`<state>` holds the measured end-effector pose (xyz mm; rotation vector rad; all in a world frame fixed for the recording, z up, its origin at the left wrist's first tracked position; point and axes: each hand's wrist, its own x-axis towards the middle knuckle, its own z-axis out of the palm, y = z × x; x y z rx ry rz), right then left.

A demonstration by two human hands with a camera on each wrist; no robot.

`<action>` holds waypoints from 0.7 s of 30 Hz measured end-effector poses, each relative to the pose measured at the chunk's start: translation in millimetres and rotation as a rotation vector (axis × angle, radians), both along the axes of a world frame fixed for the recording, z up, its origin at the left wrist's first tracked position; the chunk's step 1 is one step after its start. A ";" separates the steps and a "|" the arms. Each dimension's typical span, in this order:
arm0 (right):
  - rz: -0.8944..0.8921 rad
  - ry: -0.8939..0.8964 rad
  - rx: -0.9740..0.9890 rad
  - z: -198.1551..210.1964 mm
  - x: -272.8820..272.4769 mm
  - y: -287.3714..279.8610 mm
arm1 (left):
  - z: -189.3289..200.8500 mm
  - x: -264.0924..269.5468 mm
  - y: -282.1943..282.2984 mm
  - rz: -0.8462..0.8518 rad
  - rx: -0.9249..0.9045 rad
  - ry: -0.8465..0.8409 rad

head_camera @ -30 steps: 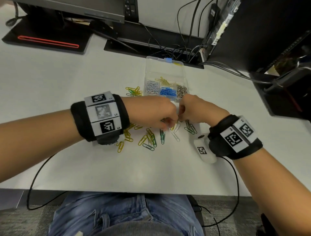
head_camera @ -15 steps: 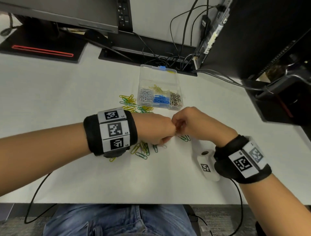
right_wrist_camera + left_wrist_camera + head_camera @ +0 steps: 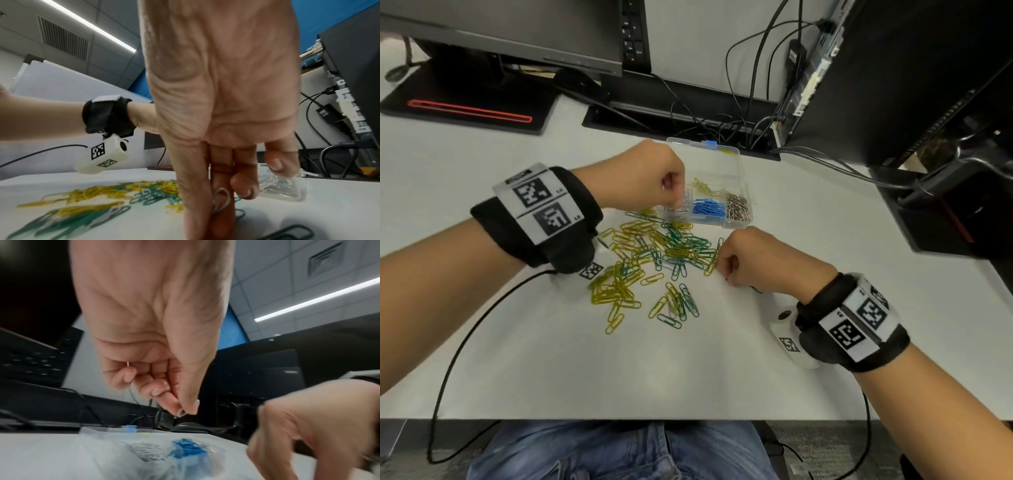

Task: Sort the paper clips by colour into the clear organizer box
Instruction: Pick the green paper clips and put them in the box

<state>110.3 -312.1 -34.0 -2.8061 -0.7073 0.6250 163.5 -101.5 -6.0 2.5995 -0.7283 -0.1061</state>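
The clear organizer box [image 3: 740,170] stands open at the back of the table, with white, blue [image 3: 708,209] and silver clips [image 3: 738,207] in its front compartments and yellow ones behind. My left hand [image 3: 674,198] hovers over the box's left front compartment, its thumb and forefinger pinching a white clip [image 3: 181,412]. A mixed pile of yellow and green clips [image 3: 654,253] lies in front of the box. My right hand [image 3: 722,270] is at the pile's right edge, fingers down on the table, pinching a grey clip [image 3: 221,200].
Black monitor stands [image 3: 465,102] and a tangle of cables [image 3: 722,123] line the back. A dark computer case [image 3: 893,85] rises at the right. A black cable [image 3: 465,342] runs from my left wrist over the table's front edge.
My hands were together over the pile. The left hand has lifted away to the box with a white clip, uncovering the pile. The right hand stays low at the pile's right side.
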 end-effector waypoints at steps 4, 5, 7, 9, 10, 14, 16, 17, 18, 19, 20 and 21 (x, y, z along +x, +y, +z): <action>-0.099 -0.005 0.094 6.5 6.4 -14.6 | -5.6 16.3 6.0 0.159 -0.109 0.055; -0.111 -0.018 0.098 7.5 8.2 -17.9 | -8.7 19.4 5.7 0.199 -0.131 0.066; -0.111 -0.019 0.083 7.1 9.6 -20.8 | -13.7 25.0 3.2 0.265 -0.140 0.071; -0.096 -0.004 0.059 4.3 9.3 -20.5 | -17.3 30.4 0.0 0.323 -0.127 0.063; -0.091 -0.006 0.044 2.8 9.4 -20.0 | -18.4 32.4 -1.5 0.343 -0.124 0.066; -0.049 -0.032 -0.004 1.3 12.5 -15.3 | -21.9 36.8 -2.2 0.382 -0.108 0.083; -0.023 -0.035 -0.034 2.9 13.6 -11.5 | -22.7 37.8 2.4 0.413 -0.103 0.095; -0.015 -0.038 -0.045 3.7 14.3 -10.1 | -22.7 37.9 5.7 0.423 -0.094 0.103; -0.008 -0.040 -0.053 4.4 15.0 -9.2 | -22.2 37.4 9.2 0.426 -0.077 0.112; -0.003 -0.040 -0.062 4.8 15.8 -8.8 | -22.0 36.9 12.1 0.425 -0.058 0.122; 0.003 -0.038 -0.072 5.0 16.5 -8.6 | -22.6 36.2 14.3 0.426 -0.048 0.134; 0.012 -0.039 -0.080 5.0 16.8 -8.2 | -23.5 35.3 15.8 0.429 -0.048 0.150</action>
